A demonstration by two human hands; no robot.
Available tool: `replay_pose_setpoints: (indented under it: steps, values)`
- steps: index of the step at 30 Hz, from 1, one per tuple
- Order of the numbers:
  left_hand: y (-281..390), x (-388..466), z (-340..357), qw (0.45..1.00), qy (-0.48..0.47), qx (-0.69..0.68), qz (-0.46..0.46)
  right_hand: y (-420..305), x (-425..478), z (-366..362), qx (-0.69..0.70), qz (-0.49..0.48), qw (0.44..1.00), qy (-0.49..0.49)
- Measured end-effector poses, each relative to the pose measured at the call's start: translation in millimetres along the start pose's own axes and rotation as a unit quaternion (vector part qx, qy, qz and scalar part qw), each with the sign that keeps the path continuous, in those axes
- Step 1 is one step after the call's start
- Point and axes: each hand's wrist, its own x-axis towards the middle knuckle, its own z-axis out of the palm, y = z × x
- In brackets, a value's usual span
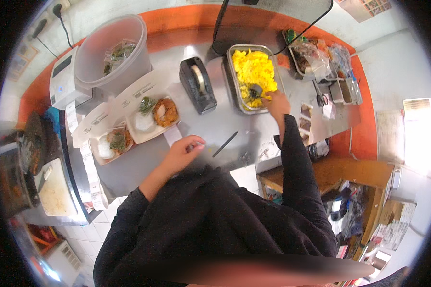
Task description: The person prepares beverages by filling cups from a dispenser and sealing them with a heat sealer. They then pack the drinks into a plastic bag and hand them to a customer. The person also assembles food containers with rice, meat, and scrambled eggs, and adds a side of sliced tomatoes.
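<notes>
My right hand (pixel 277 104) reaches over the near right corner of a metal tray (pixel 282 86) of yellow scrambled egg (pixel 255 68); its fingertips touch the food or something in it, too small to tell. Beside them a dark round utensil (pixel 255 90) lies in the egg. My left hand (pixel 186 152) is held over the counter's near edge, fingers curled with thumb near index; whether it holds anything is unclear. Left of it are two paper meal boxes, one (pixel 151 136) with rice, browned food and a green packet, the other (pixel 101 160) with similar food.
A black tape dispenser (pixel 198 86) and a dark pen (pixel 225 144) lie on the metal counter. Behind the boxes stand a plastic bucket (pixel 111 53) of packets and a white label printer (pixel 66 79). Scissors (pixel 321 98) and metal containers (pixel 339 91) sit at right.
</notes>
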Motion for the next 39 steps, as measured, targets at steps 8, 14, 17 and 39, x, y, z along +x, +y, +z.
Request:
replay_pose_setpoints:
  steps: [8,14,17,39]
  values:
    - [1.5,132.6,121.6,0.998,0.045,0.033,-0.024,6.3,63.1,-5.2,-0.077,-0.167,0.98,-0.076]
    - [-40.2,190.1,175.5,0.982,0.105,-0.042,-0.151,-4.3,94.5,-3.5,-0.13,-0.22,0.964,-0.07]
    - [-48.7,191.5,184.0,0.975,0.138,-0.043,-0.171,-11.2,84.8,23.8,-0.083,-0.273,0.954,-0.086]
    - [-34.3,175.8,156.7,0.987,0.054,-0.049,-0.142,58.7,57.3,40.7,0.57,0.034,0.752,-0.33]
